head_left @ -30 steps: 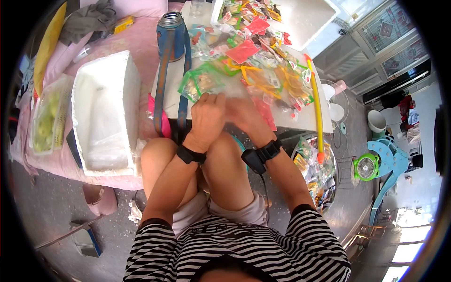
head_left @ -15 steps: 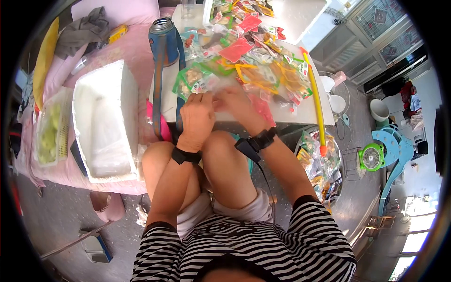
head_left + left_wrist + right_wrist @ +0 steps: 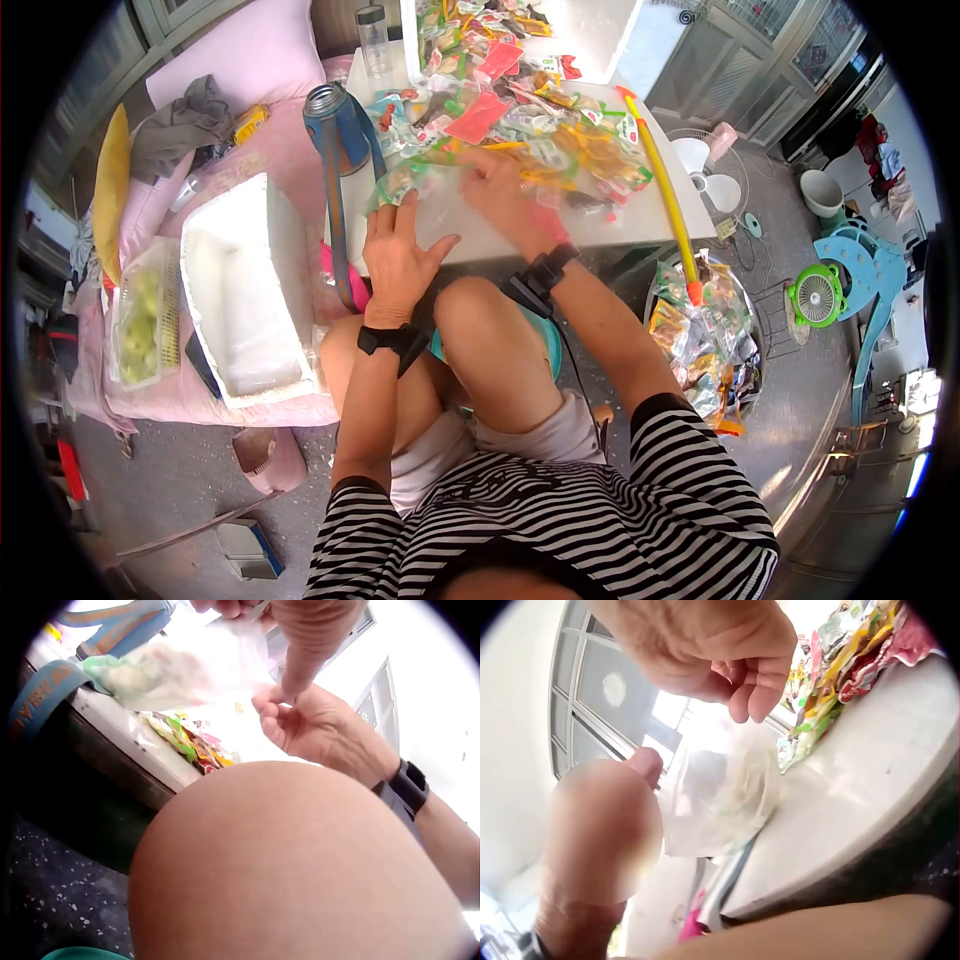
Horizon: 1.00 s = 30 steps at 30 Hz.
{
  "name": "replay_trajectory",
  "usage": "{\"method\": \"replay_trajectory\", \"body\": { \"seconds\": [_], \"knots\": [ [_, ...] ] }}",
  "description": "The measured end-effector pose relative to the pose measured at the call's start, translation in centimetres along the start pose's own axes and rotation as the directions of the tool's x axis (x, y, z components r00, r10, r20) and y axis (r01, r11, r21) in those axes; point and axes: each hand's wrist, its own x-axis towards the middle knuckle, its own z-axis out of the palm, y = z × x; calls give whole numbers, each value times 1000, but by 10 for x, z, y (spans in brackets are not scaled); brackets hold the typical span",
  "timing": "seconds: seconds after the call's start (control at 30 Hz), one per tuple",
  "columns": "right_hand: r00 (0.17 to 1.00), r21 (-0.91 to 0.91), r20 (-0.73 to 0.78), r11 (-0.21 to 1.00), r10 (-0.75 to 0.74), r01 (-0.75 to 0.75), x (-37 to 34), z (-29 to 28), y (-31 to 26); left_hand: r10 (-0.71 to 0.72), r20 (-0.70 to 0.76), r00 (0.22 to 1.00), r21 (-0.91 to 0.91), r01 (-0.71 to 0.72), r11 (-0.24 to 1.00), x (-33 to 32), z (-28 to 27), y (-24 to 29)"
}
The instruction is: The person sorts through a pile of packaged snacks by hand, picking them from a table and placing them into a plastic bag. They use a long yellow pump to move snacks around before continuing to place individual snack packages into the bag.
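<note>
A clear zip-style bag with green trim lies at the table's near edge, with pale, lumpy contents visible in the left wrist view. Over its near end is my left hand, fingers extended and thumb spread away from them. To the right, my right hand is blurred above the tabletop. Its fingers curl loosely close over the clear end of the bag, with nothing seen between them. Beyond both hands spreads a pile of colourful food packets.
A blue strapped flask stands left of the packets. Behind them is a foam box; another foam box sits on the pink bed. A yellow stick lies along the table's right side, above a tub of packets.
My left hand has gone from curled fingers at the bag to extended fingers with the thumb spread. My right hand has moved apart from it. The head view has shifted.
</note>
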Motion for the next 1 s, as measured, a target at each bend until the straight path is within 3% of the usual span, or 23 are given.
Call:
{"method": "replay_trajectory", "body": {
  "seconds": [0.13,0.23,0.27,0.43,0.53,0.63,0.73,0.83,0.9,0.97,1.0],
  "knots": [
    [978,323,86,923,191,-209,4,-14,-45,79,-131,988,46,-74,996,4,-11,12],
    [941,316,101,887,322,-337,1,-25,-60,-23,-158,987,-124,3,992,-1,1,-6],
    [943,310,113,891,313,-333,0,-31,-60,-77,-148,986,-207,45,977,-3,3,-15],
    [949,382,231,876,217,-294,-8,-60,-57,-45,-28,999,-374,32,927,15,-29,-1],
    [965,274,262,958,4,-78,-25,-87,-74,-69,40,997,-472,80,878,25,-50,12],
    [950,-20,291,992,-115,126,-49,-116,-111,21,128,992,-492,45,869,31,-84,44],
    [932,-230,230,915,-279,330,-81,-145,-139,64,179,982,-509,37,860,25,-112,81],
    [798,-257,55,764,-600,592,-109,-165,-156,142,210,967,-541,-6,841,15,-135,122],
    [842,-187,125,821,-525,540,-132,-180,-173,193,201,960,-534,-57,843,6,-142,147],
    [886,-129,300,906,-352,404,-160,-188,-193,252,256,933,-530,-82,844,-5,-147,171],
    [869,-111,311,893,-386,436,-172,-186,-192,282,287,916,-544,-86,835,-11,-147,181]
  ]
}}
